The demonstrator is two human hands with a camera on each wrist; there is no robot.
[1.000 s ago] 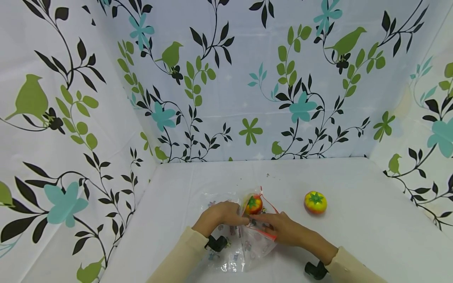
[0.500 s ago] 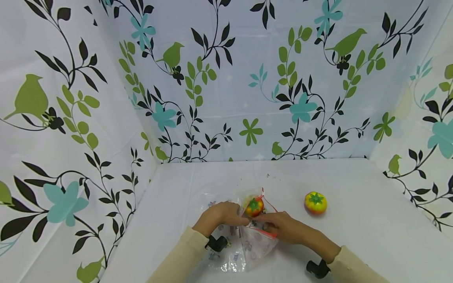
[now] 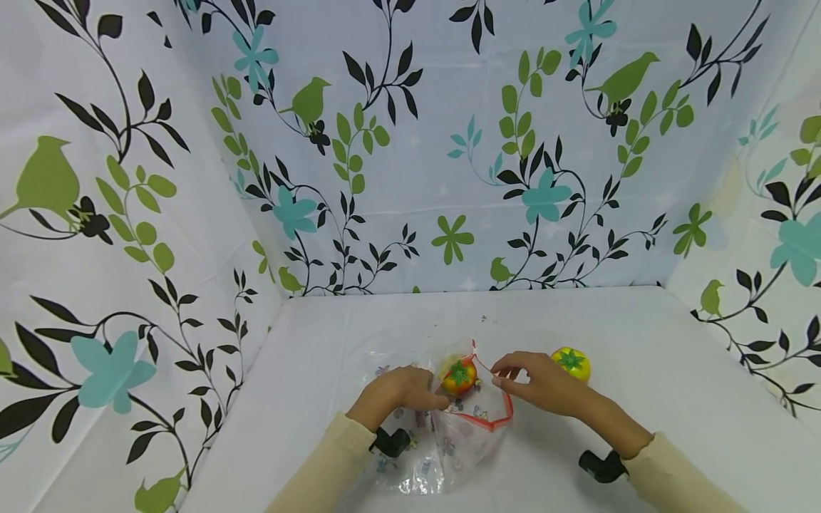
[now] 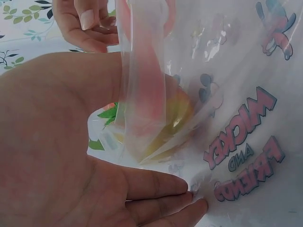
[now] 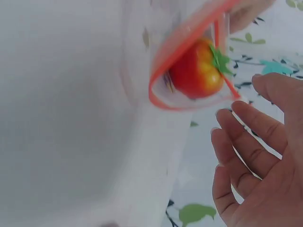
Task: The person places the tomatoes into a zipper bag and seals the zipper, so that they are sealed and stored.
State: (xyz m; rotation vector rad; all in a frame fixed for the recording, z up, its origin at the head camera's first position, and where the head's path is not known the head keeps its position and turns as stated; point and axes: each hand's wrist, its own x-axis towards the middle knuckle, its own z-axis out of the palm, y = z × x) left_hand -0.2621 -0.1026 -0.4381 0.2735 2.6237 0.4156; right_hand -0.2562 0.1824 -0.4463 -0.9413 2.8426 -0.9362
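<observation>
A clear plastic zip bag (image 3: 458,442) with a red-edged mouth and cartoon prints lies on the table, its mouth spread apart. Inside the mouth sits a red-yellow toy tomato (image 3: 459,376) with a green leafy top, also plain in the right wrist view (image 5: 196,71). My left hand (image 3: 404,388) holds the bag's edge, thumb inside the mouth and fingers on the outer side (image 4: 156,189). Just right of the mouth, my right hand (image 3: 541,381) has its fingers spread and relaxed, with nothing between thumb and fingers (image 5: 260,146). Its fingertips are close to the red edge.
A second toy tomato (image 3: 572,362) stands on the white tabletop (image 3: 641,399), partly hidden behind the right hand. Fabric walls with leaves and birds (image 3: 452,239) enclose the back and both sides. A dark wrist camera (image 3: 603,467) sits under the right wrist.
My right hand has drawn out of the bag's mouth and moved right and slightly up, fingers spread. The red rim now shows wide and round. My left hand stays in place.
</observation>
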